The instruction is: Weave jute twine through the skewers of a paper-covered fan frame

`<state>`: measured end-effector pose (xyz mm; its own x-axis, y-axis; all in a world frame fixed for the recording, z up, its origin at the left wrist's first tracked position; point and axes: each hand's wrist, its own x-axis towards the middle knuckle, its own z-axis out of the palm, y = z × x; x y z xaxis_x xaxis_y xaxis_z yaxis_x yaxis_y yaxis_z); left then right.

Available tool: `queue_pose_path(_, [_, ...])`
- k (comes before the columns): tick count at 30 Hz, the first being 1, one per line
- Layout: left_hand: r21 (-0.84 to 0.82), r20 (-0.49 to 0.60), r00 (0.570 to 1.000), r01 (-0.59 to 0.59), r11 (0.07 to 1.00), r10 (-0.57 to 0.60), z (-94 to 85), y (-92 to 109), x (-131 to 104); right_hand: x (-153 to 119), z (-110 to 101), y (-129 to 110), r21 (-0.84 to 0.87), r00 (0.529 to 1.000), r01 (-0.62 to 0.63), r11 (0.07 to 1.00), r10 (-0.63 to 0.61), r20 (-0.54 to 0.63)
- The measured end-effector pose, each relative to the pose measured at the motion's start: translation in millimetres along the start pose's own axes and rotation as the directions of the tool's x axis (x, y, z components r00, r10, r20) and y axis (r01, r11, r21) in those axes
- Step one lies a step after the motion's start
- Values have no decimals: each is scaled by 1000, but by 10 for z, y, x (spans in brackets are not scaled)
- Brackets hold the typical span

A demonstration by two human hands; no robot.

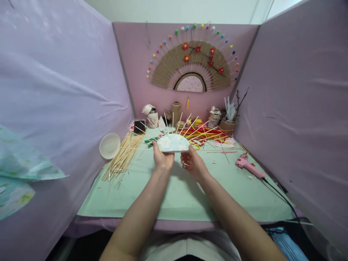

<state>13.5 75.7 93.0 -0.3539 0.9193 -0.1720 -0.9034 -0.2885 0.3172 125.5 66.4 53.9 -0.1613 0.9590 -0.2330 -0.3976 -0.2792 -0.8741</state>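
**Forearms (pixel 141 206) reach over the counter (pixel 185 208), a floral half-disc (pixel 174 142) between the two grips**

At the left, a white dish (pixel 110 146) stands near a loose bundle of pale sticks (pixel 123 159). Next, the left grip (pixel 162 158) is closed on the half-disc's left end, thumb in front, palm beneath the straight lower edge. The half-disc lies just ahead of both grips, apparently raised above the counter, its long axis running left to right. Its straight edge faces the forearms and its curved edge points away; thin ribs (pixel 173 123) spread from it leftward, forward and rightward. At the opposite end, the right grip (pixel 193 164) holds the corner under its thumb, the other fingers curled below. Neither grip is nearer: both touch the piece. Further right, well apart, a pink glue gun (pixel 250 166) lies on the counter.
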Motion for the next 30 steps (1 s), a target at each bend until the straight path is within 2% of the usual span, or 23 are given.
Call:
queue_pose_path(3, [22,-22,999,34,999,-33,-50,-111,13,175,9,-4,120,996,14,993,-3,-89])
queue_pose_path(7, [97,-142,981,147,984,-132,-135,-166,71,280,-54,81,110,973,75,991,-48,-226])
queue_pose_path(9, [118,-205,964,195,974,-168,-170,-172,99,300,-99,116,110,965,87,990,-56,-257])
queue_pose_path(12, [116,-260,950,207,971,-171,-207,-188,126,311,-141,128,129,960,111,985,-73,-269])
queue_pose_path(19, [112,-268,951,191,975,-156,-240,-230,154,317,-127,128,142,948,192,971,-146,-283])
queue_pose_path(24, [142,-268,948,216,966,-172,-245,-134,109,239,-139,131,80,939,261,962,-234,-251])
queue_pose_path(27, [201,-251,943,270,942,-217,-332,-10,-45,84,-202,126,62,956,208,976,-189,-226])
queue_pose_path(30, [271,-223,926,360,893,-306,-505,112,-282,-122,-305,154,57,974,99,993,-85,-208])
